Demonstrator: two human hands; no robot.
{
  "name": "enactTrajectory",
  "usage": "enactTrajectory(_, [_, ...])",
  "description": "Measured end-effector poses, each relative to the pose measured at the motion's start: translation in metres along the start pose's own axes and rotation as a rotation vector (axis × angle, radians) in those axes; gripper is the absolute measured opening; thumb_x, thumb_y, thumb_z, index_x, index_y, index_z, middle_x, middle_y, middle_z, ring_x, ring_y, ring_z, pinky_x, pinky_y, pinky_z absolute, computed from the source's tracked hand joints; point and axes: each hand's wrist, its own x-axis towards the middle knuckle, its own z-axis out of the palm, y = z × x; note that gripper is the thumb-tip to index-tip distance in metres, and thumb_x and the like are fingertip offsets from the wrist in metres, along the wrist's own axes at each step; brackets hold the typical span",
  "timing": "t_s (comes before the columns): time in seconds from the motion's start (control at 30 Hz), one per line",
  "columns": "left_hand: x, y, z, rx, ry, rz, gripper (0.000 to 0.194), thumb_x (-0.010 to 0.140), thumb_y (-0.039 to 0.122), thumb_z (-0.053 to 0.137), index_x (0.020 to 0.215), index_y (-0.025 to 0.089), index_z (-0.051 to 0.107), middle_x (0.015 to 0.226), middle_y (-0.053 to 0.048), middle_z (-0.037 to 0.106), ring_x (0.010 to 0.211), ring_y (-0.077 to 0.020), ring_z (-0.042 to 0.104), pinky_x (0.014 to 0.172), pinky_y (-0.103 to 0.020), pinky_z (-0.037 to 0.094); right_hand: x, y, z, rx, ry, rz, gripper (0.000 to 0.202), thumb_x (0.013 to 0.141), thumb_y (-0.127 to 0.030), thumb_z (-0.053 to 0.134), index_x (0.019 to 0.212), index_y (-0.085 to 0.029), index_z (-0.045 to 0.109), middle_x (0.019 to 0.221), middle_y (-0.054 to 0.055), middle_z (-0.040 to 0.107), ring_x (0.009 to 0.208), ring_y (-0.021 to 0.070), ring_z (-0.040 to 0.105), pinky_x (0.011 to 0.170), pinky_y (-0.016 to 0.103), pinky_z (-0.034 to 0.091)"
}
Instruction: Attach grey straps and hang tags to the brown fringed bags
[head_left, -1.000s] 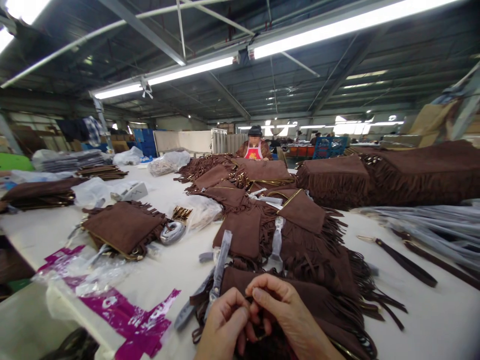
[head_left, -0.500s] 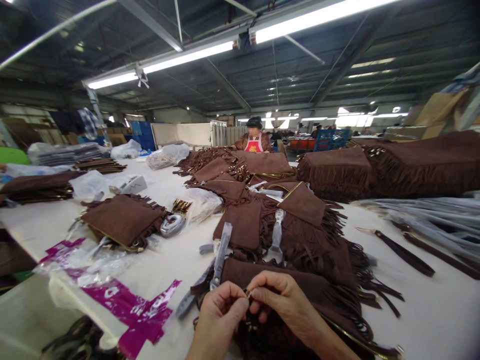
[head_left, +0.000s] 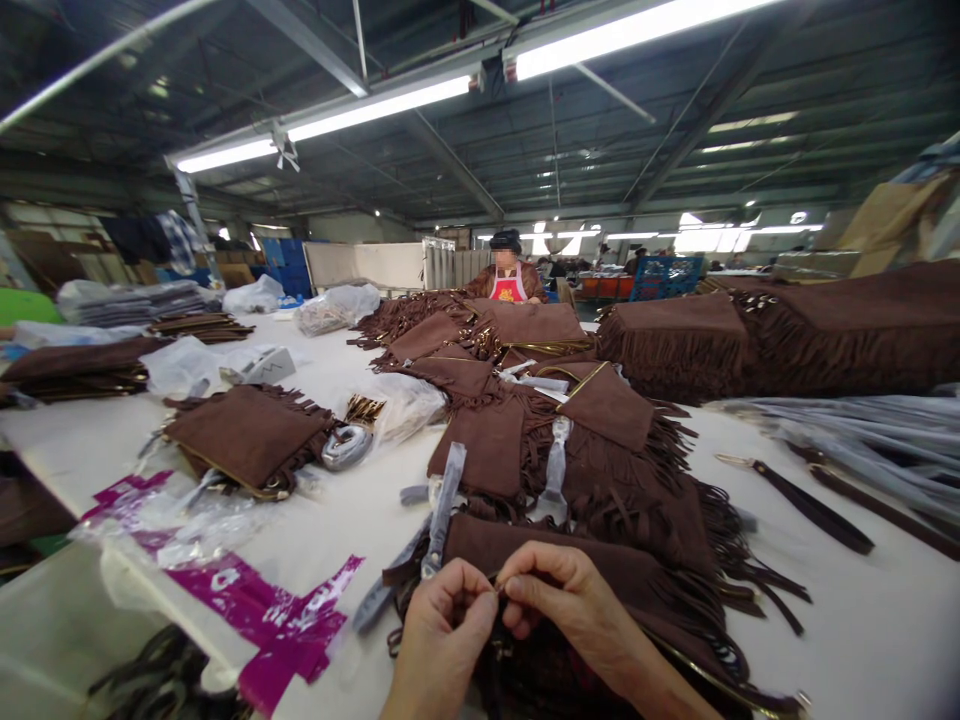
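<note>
A dark brown fringed bag (head_left: 592, 570) with a gold zipper edge lies at the table's front, beneath my hands. My left hand (head_left: 448, 620) and my right hand (head_left: 559, 595) meet over its near side, fingertips pinched close together. A tiny part sits between the fingers, too small to name. Just left of the bag, a plastic-wrapped strap (head_left: 442, 510) sticks up. More brown fringed bags (head_left: 480, 445) overlap beyond my hands, with another wrapped strap (head_left: 553, 470) on them.
Brown straps (head_left: 802, 505) and plastic-wrapped straps (head_left: 877, 450) lie right. A bag stack (head_left: 251, 435) and purple tape (head_left: 277, 625) are left. Tall bag piles (head_left: 675, 335) stand far right. A person in a red apron (head_left: 508, 285) is across the white table (head_left: 885, 630).
Both hands stay pinched together over the bag, with only slight finger movement. The view has shifted very slightly.
</note>
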Motion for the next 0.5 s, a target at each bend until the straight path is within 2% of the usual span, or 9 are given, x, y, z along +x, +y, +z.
enactTrajectory(0.17, [0.0017, -0.0033, -0.0019, 0.044, -0.026, 0.008, 0.029, 0.073, 0.038, 0.067, 0.062, 0.017, 0.05, 0.056, 0.005, 0.044, 0.053, -0.0093, 0.036, 0.053, -0.021, 0.028, 0.0004, 0.001, -0.001, -0.069, -0.011, -0.009, 0.034, 0.071, -0.048, 0.079, 0.072, -0.015, 0.07, 0.058, 0.002, 0.069, 0.052, 0.0148, 0.062, 0.055, 0.025, 0.051])
enactTrajectory(0.33, [-0.0021, -0.0033, 0.0012, 0.111, 0.014, 0.04, 0.023, 0.074, 0.033, 0.061, 0.061, 0.018, 0.049, 0.056, 0.005, 0.039, 0.053, -0.0095, 0.034, 0.052, -0.021, 0.026, -0.0025, -0.0023, -0.0037, -0.335, -0.053, -0.129, 0.02, 0.081, -0.031, 0.066, 0.069, -0.016, 0.067, 0.059, 0.001, 0.066, 0.054, 0.0155, 0.062, 0.055, 0.024, 0.049])
enactTrajectory(0.5, [-0.0049, -0.006, 0.0054, 0.129, 0.044, 0.023, 0.021, 0.073, 0.032, 0.059, 0.061, 0.018, 0.048, 0.055, 0.005, 0.038, 0.053, -0.0096, 0.033, 0.052, -0.02, 0.026, -0.004, -0.0038, -0.0036, -0.471, -0.073, -0.159, 0.018, 0.083, -0.022, 0.059, 0.067, -0.018, 0.066, 0.059, -0.001, 0.065, 0.055, 0.0154, 0.061, 0.054, 0.023, 0.047])
